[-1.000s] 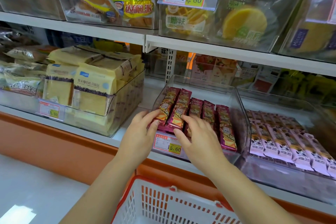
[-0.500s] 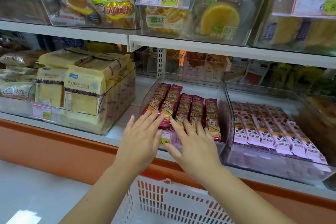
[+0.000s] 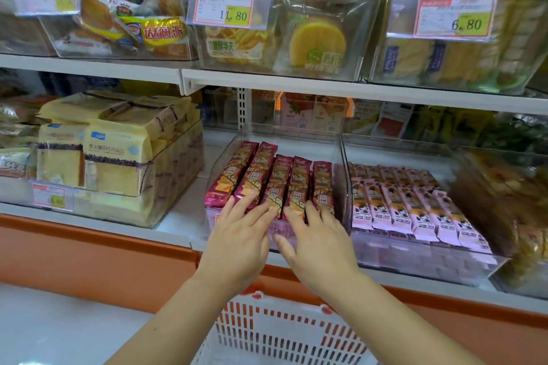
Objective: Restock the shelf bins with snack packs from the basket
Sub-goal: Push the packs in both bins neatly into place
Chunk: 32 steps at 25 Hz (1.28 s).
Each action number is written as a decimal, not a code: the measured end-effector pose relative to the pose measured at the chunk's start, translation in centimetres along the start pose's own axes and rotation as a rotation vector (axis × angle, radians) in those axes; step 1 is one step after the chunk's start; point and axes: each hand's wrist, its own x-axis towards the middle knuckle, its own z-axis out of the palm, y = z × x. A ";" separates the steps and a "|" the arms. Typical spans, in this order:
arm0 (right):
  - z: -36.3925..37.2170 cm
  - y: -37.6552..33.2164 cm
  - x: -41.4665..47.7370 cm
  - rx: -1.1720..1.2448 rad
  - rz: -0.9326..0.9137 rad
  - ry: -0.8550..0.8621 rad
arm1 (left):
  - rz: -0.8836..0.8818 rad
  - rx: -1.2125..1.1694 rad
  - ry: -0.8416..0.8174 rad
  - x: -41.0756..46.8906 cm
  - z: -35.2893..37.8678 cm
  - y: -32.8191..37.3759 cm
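While the basket sits nearest, below the front of the clear bin, the left hand and right hand lie side by side at that front, each grip released, straight fingers touching the near ends of the snack packs. The packs lie inside the bin, long axes running toward its back, so I'd judge any push goes straight ahead.
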 end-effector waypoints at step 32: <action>-4.1 21.0 -6.0 0.162 0.219 0.022 | 0.237 -0.069 -0.051 7.6 0.1 17.8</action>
